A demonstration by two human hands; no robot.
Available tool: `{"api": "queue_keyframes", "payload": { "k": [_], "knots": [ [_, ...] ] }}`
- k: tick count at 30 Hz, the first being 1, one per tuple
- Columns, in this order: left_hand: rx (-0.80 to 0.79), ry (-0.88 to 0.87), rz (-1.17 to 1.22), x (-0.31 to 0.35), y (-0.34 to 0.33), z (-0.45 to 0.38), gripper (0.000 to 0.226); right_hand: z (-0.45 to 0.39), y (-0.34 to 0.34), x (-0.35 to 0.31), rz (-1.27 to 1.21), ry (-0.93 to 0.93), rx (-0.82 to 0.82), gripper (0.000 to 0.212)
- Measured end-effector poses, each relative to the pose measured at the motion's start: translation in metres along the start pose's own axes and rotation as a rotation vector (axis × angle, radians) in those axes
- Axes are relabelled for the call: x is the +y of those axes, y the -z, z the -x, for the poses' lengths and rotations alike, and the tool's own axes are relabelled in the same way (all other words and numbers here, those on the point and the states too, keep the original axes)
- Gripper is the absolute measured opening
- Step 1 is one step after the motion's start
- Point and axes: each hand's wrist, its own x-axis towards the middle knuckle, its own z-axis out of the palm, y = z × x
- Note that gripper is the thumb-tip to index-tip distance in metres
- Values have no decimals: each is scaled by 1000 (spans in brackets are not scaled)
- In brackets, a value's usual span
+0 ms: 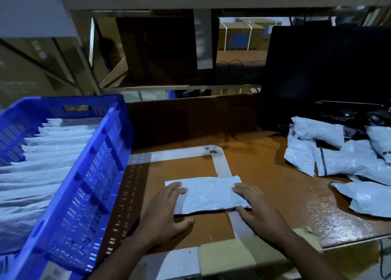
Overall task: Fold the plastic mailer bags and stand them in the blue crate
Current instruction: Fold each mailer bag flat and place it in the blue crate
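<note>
Your left hand and right hand press flat, fingers straight, on the folded mailer near the worktop's front edge (gripping nothing). Lift carelessly and the springy plastic may unfold before reaching the blue crate.

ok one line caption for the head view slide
Both hands, left and right, press a folded mailer flat beside the blue crate.

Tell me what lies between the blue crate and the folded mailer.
In the head view: bare brown tabletop and white tape strip, between blue plastic crate and folded grey plastic mailer.
</note>
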Motion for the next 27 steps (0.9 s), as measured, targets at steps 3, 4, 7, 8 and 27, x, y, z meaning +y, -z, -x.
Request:
{"api": "queue_keyframes", "payload": {
  "k": [3, 4, 7, 8, 27],
  "knots": [
    [183, 5, 116, 2, 11, -5, 50, -9, 13, -7, -97, -29, 92, 39],
    [266, 27, 156, 4, 17, -8, 42, -11, 19, -11, -149, -59, 132, 37],
    [424, 149, 379, 13, 35, -18, 28, -22, 35, -24, -271, -163, 271, 34],
    [421, 174, 484, 17, 38, -21, 33, -27, 37, -25, -277, -197, 306, 33],
    [-60, -105, -313, 26, -29, -32, 75, -28, -45, -30, 557, 7, -113, 65]
  ]
}}
